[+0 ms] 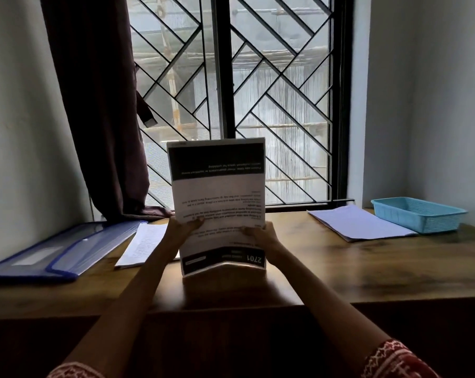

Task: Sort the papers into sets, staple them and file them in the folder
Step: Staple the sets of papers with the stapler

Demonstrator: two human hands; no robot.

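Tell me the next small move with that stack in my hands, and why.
Probably tap the stack on the desk again to square it. Both hands, left and right, hold it upright, its bottom edge bowed on the wood, so the sheets look not yet aligned for stapling. No stapler is visible.

Matt paper sheets (217, 192), glossy wooden table (340, 268), woven plastic basket (419, 218)
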